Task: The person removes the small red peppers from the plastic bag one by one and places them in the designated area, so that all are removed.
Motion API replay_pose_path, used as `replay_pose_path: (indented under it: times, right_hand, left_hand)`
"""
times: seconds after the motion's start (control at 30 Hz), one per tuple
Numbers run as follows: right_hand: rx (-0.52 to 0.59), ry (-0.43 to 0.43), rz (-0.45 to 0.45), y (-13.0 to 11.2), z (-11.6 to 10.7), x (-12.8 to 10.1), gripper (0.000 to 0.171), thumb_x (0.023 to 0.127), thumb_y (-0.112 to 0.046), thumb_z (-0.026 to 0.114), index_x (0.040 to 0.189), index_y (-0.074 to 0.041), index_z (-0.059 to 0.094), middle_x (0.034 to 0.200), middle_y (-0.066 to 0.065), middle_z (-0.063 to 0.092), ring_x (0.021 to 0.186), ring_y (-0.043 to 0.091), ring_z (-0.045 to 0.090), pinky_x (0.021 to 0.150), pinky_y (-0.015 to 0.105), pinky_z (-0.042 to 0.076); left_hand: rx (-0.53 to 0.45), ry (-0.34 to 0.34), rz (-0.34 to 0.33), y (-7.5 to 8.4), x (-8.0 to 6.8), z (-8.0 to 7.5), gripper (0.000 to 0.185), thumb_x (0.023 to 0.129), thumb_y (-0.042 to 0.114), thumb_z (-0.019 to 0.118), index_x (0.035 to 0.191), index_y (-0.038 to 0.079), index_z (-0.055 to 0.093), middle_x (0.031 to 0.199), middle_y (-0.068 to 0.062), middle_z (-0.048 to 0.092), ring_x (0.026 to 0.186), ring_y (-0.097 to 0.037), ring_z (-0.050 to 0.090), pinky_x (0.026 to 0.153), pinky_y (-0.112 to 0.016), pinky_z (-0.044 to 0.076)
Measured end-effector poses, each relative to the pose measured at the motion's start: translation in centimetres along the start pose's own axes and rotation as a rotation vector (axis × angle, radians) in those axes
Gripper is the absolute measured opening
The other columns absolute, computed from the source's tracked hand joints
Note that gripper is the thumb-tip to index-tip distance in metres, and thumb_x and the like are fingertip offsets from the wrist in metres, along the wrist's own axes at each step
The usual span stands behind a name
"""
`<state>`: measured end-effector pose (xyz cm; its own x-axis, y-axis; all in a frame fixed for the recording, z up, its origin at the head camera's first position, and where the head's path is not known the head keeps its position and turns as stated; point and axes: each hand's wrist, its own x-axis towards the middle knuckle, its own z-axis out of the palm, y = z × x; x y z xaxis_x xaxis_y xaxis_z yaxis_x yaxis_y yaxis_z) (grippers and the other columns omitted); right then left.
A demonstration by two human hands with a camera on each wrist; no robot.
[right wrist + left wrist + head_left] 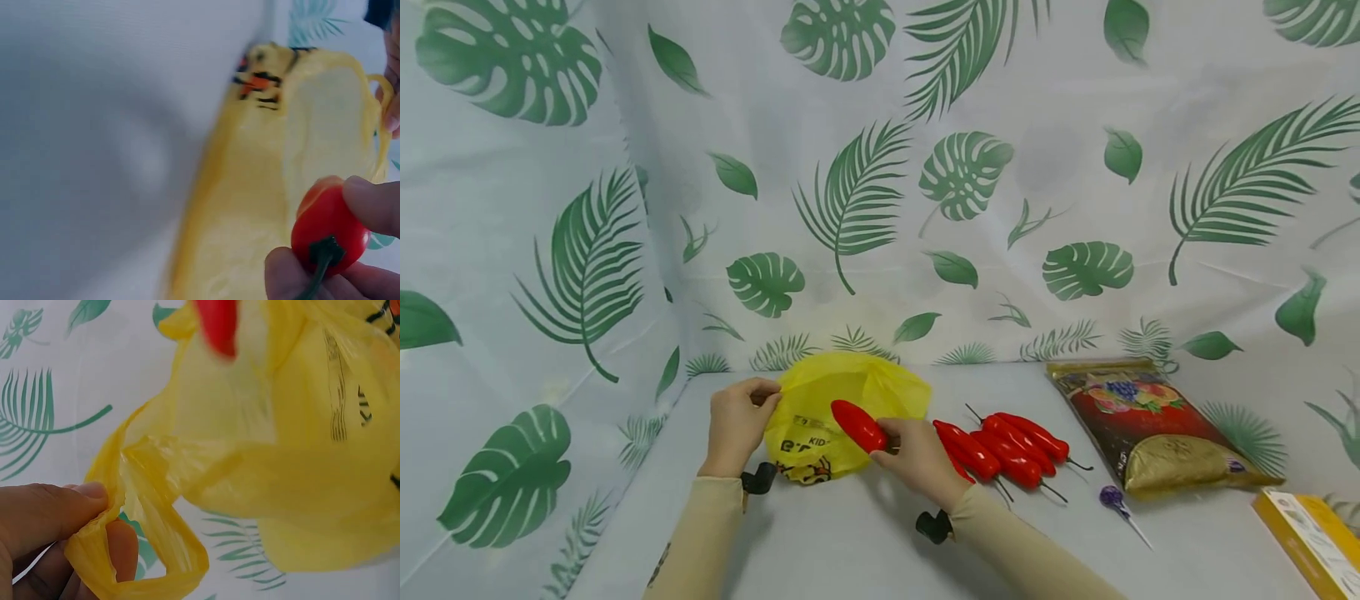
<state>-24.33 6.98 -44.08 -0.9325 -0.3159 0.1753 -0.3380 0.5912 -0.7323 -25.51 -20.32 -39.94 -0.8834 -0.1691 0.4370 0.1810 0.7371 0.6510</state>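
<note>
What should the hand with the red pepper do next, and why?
Probably slide the red pepper into the yellow bag: the right hand holds it at the opening, and the left hand pinches the handle.

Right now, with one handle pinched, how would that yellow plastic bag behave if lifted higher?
The yellow bag looks floppy: it sags and crumples below the left hand pinching its handle. Its thin, see-through film suggests it is very light. The mouth would probably collapse unless held open.
</note>
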Motion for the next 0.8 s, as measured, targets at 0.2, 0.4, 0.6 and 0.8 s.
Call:
replay_pose_path:
  times: [0.2, 0.4, 0.6, 0.8]
  right_hand:
    - [-0.143, 0.005, 0.051, 1.2, -0.5, -3.2, 0.055, 0.084, -0.017, 0.087, 0.133, 0.0, 0.069, 0.116, 0.011, 0.077, 0.09, 0.015, 0.07, 0.083, 0.038, 0.066]
    - [-0.194, 0.01, 0.111, 1.9, -0.8, -5.9, 0.06, 0.08, -0.019, 0.09, 0.133, 0.0, 0.069, 0.117, 0.011, 0.078, 0.086, 0.014, 0.065, 0.082, 0.039, 0.066]
    - [-0.267, 0.026, 0.142, 2.7, -1.1, -7.7, 0.057, 0.076, -0.019, 0.093, 0.126, 0.0, 0.073, 0.114, 0.011, 0.078, 0.094, 0.018, 0.07, 0.09, 0.048, 0.064]
    - [-0.327, 0.021, 0.179, 2.8, -1.4, -8.1, 0.055, 0.073, -0.021, 0.095, 0.12, 0.0, 0.075, 0.109, 0.009, 0.078, 0.094, 0.02, 0.07, 0.09, 0.048, 0.064]
  left_hand:
    - [0.017, 0.008, -0.013, -0.9, 0.3, -1.2, 0.01, 0.095, 0.011, 0.076, 0.103, 0.006, 0.08, 0.092, -0.013, 0.079, 0.079, -0.024, 0.073, 0.068, -0.036, 0.063]
    - [0.04, 0.002, -0.025, -1.3, 0.1, -1.9, 0.01, 0.096, 0.011, 0.075, 0.102, 0.006, 0.08, 0.092, -0.013, 0.079, 0.078, -0.023, 0.072, 0.066, -0.033, 0.062]
    - [0.068, 0.008, -0.024, -2.0, 0.0, -2.7, 0.011, 0.096, 0.012, 0.075, 0.103, 0.006, 0.08, 0.092, -0.013, 0.079, 0.076, -0.023, 0.072, 0.064, -0.029, 0.06]
    - [0.072, 0.02, -0.02, -2.6, 0.2, -3.5, 0.012, 0.096, 0.012, 0.074, 0.104, 0.004, 0.08, 0.092, -0.015, 0.079, 0.077, -0.024, 0.072, 0.063, -0.028, 0.058]
